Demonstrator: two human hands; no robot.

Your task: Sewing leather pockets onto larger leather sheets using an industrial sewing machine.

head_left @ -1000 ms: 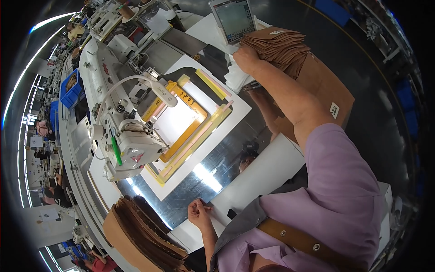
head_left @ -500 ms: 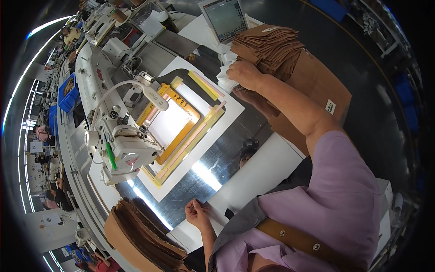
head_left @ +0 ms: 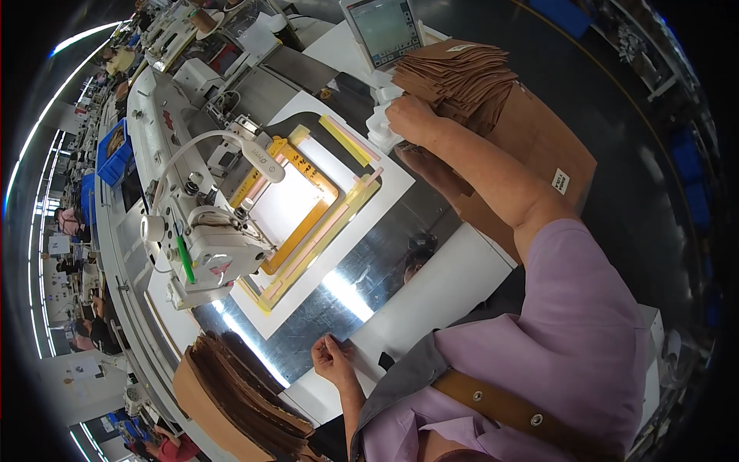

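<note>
The right hand (head_left: 410, 121) is at the white pieces (head_left: 382, 128), fingers bent over them; whether it grips one cannot be told. The white pieces lie just beside a pile of brown pieces (head_left: 454, 73), below a tablet (head_left: 381, 32). The left hand (head_left: 332, 360) is closed, fingers curled and thumb against the forefinger, near the edge of the metal plate (head_left: 385, 271); nothing can be made out in it. A second brown stack (head_left: 223, 408) stands to its left, apart from it. One container noted: a blue bin (head_left: 118, 166) behind the sewing machine (head_left: 223, 258) — brown contents (head_left: 115, 142) inside, kind unclear. The orange frame (head_left: 302, 245) surrounds a brightly lit white area (head_left: 285, 208) — beside the machine's head
</note>
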